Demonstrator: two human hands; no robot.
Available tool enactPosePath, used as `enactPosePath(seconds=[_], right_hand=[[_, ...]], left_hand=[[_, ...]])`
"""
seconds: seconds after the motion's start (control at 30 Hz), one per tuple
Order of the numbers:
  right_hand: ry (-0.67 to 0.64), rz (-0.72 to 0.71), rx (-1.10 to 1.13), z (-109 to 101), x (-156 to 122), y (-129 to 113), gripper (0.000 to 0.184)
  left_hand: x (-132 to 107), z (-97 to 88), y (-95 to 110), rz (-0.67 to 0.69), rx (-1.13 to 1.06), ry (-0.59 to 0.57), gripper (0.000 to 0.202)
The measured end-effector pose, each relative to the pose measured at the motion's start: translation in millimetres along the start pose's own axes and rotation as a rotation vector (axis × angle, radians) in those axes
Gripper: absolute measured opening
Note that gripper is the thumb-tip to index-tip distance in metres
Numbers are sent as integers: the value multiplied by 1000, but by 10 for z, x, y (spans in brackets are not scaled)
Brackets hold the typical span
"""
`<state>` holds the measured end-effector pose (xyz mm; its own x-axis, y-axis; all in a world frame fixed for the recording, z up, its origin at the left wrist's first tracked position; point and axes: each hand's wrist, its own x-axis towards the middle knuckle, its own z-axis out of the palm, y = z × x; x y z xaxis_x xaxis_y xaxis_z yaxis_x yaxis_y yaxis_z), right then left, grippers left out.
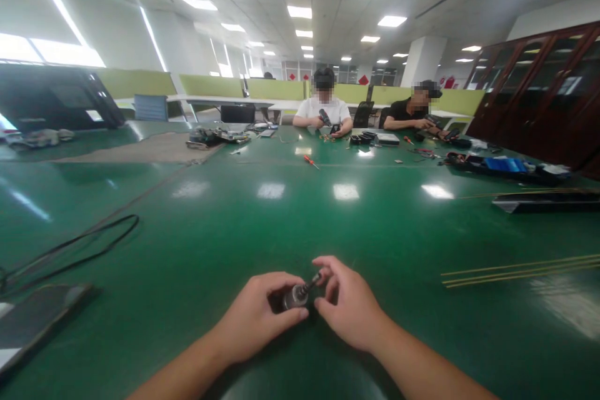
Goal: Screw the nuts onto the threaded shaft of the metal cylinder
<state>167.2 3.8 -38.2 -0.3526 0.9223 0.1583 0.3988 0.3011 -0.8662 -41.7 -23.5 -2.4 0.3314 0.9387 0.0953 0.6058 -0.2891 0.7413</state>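
My left hand (260,309) is wrapped round a small metal cylinder with a narrow shaft (296,297), like a small motor or a chuck; its exact kind is unclear. The shaft points up and to the right, toward my right hand (349,303). That hand is half curled, with its thumb and fingers apart around the shaft's tip. Whether a fingertip touches the tip I cannot tell. Both hands are low over the green tabletop (225,231), close to its near side. The lower part of the cylinder is hidden in my left palm.
Thin brass-coloured rods (515,270) lie at right, a dark metal channel (544,202) behind them. A black cable (107,231) loops at left above a dark flat panel (42,319). An orange screwdriver (309,161) lies farther back. Two people work across the table among tools and parts.
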Motion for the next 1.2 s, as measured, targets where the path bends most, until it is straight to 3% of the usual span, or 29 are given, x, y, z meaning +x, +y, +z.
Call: enactPosePath(seconds=[0.2,0.47,1.2], right_hand=[[-31,-13,-21,-9,-37,-56,53],[-42,-52,-105,-31,-58,-148,28],[-38,-82,-62,-18,-68,-142,16]], left_hand=[[36,25,-15,31,20,-22,24],[41,9,17,38,1,-46,22],[38,5,40,38,2,-56,23]])
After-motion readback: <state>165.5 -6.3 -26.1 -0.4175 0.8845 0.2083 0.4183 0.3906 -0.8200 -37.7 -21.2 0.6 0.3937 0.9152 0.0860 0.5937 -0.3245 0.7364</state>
